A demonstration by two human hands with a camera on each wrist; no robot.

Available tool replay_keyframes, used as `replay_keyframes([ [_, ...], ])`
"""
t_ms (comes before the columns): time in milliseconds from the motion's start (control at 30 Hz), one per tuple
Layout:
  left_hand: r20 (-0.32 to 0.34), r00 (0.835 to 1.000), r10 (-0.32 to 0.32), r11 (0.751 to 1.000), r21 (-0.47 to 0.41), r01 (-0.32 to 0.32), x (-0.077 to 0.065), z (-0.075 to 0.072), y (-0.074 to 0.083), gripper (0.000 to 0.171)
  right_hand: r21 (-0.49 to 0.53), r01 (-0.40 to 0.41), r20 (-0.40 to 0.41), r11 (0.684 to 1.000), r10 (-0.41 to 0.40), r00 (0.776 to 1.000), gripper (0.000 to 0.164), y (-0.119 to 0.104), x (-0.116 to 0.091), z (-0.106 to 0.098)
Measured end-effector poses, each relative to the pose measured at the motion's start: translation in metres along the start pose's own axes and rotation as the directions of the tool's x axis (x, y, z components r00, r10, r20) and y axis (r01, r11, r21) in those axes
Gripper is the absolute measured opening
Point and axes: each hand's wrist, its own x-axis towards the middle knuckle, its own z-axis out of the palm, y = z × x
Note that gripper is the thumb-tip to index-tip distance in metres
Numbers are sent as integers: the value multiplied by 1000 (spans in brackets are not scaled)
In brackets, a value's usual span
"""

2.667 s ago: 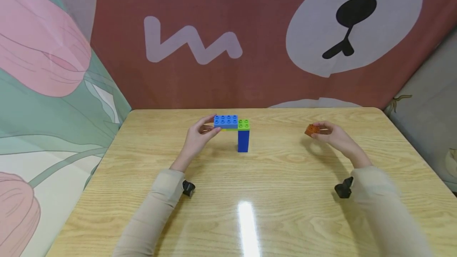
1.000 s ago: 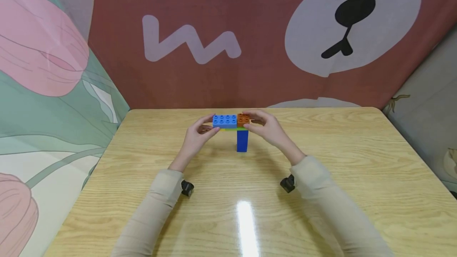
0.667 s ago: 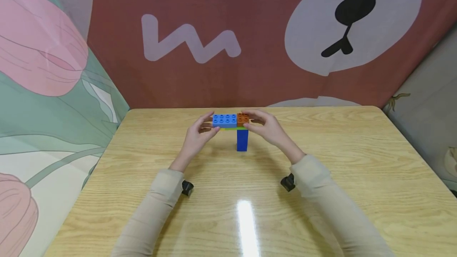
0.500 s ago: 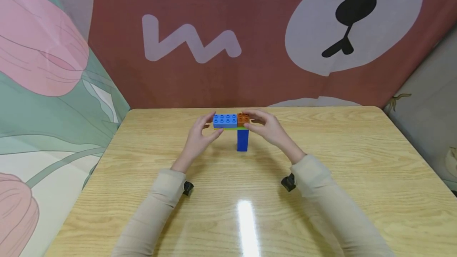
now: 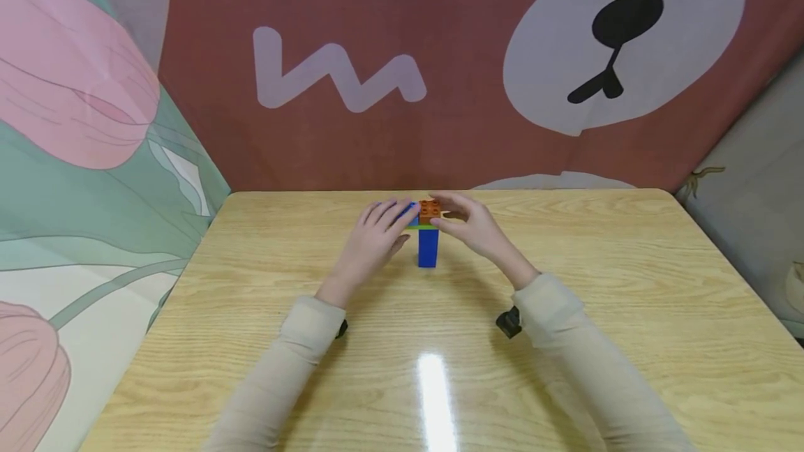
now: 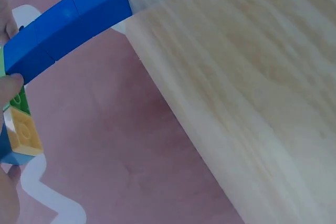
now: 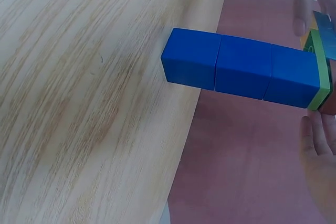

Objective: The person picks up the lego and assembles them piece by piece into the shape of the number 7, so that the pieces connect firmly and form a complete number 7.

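Observation:
On the table stands a column of 3 dark blue building bricks (image 5: 428, 248), topped by a thin green building brick (image 7: 322, 77) that reaches out to the left. A yellow brick (image 6: 23, 132) sits under the overhang in the left wrist view. Over the green piece lie a lighter blue brick (image 5: 413, 216) and an orange brick (image 5: 430, 212), side by side. My left hand (image 5: 372, 239) rests its extended fingers on the lighter blue brick, covering most of it. With thumb and fingers, my right hand (image 5: 472, 227) pinches the orange brick from the right.
The wooden table (image 5: 565, 382) ends at a straight far edge just beyond the bricks. Behind it hangs a reddish printed cloth (image 5: 352, 152). Black wrist cameras (image 5: 509, 323) stick out from beneath the beige cuffs.
My right hand has brought the orange brick from the right onto the green piece. My left hand has let go of the lighter blue brick's end and moved over its top.

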Motion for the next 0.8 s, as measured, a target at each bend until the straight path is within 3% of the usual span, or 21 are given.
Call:
replay_keyframes([
  [133,48,999,-9,1000,5,9,3,-2,3,54,-51,47,-38,998,-49,998,49,2,-1,2],
  [233,58,998,-11,1000,4,11,4,-5,4,52,-207,153,-82,966,-173,982,46,6,-5,5],
  [267,56,998,-11,1000,4,11,5,-5,4,52,-283,205,-90,937,-239,967,45,7,-6,6],
  [333,49,999,-8,1000,6,8,5,-6,5,51,-452,312,-81,835,-387,918,45,10,-8,8],
  [467,34,999,-3,1000,8,3,5,-5,5,51,-693,469,-3,548,-652,758,51,17,-9,11],
  [533,28,1000,-3,1000,8,3,4,-5,5,51,-743,498,34,447,-718,695,55,20,-8,11],
  [567,25,1000,-2,1000,9,2,4,-4,5,51,-753,507,44,420,-736,675,57,21,-8,12],
  [633,19,1000,-1,1000,8,0,4,-4,4,51,-762,515,55,393,-752,657,59,24,-8,12],
  [800,5,1000,1,1000,-6,-1,4,-3,4,51,-761,524,63,383,-760,647,59,25,-8,12],
])
